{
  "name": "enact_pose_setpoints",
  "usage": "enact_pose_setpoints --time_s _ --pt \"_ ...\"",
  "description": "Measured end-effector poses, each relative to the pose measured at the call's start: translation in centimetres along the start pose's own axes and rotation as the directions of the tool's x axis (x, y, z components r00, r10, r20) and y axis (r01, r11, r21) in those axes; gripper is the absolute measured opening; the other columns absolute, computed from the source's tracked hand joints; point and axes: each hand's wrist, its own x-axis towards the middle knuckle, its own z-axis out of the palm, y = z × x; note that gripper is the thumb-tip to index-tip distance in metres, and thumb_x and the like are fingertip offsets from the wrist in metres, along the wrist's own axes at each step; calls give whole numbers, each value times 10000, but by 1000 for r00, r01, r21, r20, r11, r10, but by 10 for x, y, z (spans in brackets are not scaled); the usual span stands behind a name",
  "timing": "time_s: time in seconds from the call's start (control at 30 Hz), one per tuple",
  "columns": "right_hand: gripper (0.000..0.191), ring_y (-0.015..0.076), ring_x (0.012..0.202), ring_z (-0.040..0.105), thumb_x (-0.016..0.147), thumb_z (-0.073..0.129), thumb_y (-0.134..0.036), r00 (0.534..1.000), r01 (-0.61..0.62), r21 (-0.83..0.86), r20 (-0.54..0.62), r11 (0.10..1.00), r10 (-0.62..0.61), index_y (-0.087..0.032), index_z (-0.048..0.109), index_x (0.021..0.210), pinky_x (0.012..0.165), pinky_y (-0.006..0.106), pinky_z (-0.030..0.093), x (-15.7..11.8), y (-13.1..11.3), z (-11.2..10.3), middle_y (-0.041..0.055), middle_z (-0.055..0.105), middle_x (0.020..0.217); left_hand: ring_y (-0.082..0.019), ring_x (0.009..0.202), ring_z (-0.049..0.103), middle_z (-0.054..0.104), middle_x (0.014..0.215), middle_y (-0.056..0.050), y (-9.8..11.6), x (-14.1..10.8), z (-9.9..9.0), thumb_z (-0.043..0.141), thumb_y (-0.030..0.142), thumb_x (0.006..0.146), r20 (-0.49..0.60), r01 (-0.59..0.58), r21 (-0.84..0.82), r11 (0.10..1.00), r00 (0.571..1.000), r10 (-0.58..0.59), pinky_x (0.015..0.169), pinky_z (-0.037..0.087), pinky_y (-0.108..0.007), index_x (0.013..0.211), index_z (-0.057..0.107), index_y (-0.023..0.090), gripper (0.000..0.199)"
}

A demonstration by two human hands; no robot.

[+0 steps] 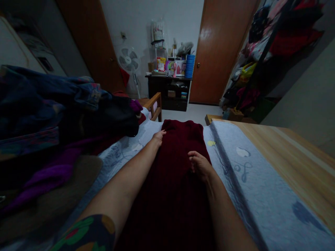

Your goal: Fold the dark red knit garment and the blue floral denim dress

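Note:
A dark red garment [178,195] lies lengthwise on the bed, folded into a long strip that runs away from me. At its far left edge, my left hand [158,137] has its fingers closed on the fabric. My right hand [201,164] is over the garment's right side, palm turned inward and fingers loosely bent, with nothing visible in it. Beneath the garment is a light blue-grey patterned bedsheet [235,181]. A patterned sleeve [89,233] shows on my left arm.
Piled clothes, with denim [47,97] and a purple piece [52,174], cover the left side. Bare wooden board [293,146] borders the sheet on the right. Beyond the bed are a wooden chair [154,106], a white fan [129,60], a dark cabinet [154,90] and hanging clothes [285,42].

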Motion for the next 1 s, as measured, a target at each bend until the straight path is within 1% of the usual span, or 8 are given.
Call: enact_pose_setpoints --time_s 0.1,0.23,0.4,0.47,0.53,0.7,0.87,1.0 --pt "423 102 559 549 588 589 -188 999 3 -125 47 992 3 -225 469 992 461 204 421 -4 -4 2 -65 564 704 -137 582 669 712 801 -33 -1 0 2 537 23 796 -70 6 54 999 998 -2 667 590 -283 1347 475 188 578" --pt "587 92 558 527 617 633 -170 988 4 -382 145 924 56 -220 439 1170 467 192 381 -10 -7 4 -63 567 728 -140 599 677 724 827 -32 -3 -4 7 566 54 807 -116 15 96 995 993 -4 702 583 -285 1342 488 188 557" --pt "911 92 574 537 640 658 -138 977 36 -422 203 906 56 -262 241 1440 535 198 402 -13 -2 6 -86 555 712 -198 635 699 735 806 -73 -2 -27 14 627 204 825 -71 93 137 986 994 -84 703 593 -339 1181 609 128 364" --pt "901 93 561 534 672 642 -161 987 49 -428 160 902 23 -242 208 1457 536 200 402 -11 4 9 -89 547 691 -214 652 706 737 795 -83 -2 -43 15 631 214 822 -28 125 158 979 992 -122 711 595 -351 1106 639 115 301" --pt "824 98 568 543 691 625 -177 994 73 -410 100 909 -35 -220 254 1425 545 204 416 -9 11 14 -77 559 698 -213 669 709 739 803 -80 -1 -61 15 635 193 818 8 138 179 974 990 -142 729 592 -351 1085 640 125 276" --pt "684 139 735 626 649 616 -135 984 179 -252 46 951 -173 -237 384 1285 669 254 501 -7 23 29 8 648 907 -221 769 712 744 912 -81 -5 -96 12 703 161 776 76 88 257 962 991 -111 793 576 -371 1102 626 179 335" --pt "603 132 615 588 682 553 -166 983 110 -200 -121 974 -135 -242 401 1261 574 239 481 -17 17 30 -11 621 799 -211 823 704 741 926 -81 -7 -99 11 721 128 757 64 -102 293 951 994 87 831 552 -333 1028 660 162 280" --pt "543 104 451 448 680 508 -159 966 -4 -180 -254 984 -43 -217 443 1216 419 206 353 -29 11 24 -67 474 596 -180 834 700 740 865 -53 -3 -91 13 686 138 799 8 -115 258 959 993 117 829 544 -282 1013 655 167 218"
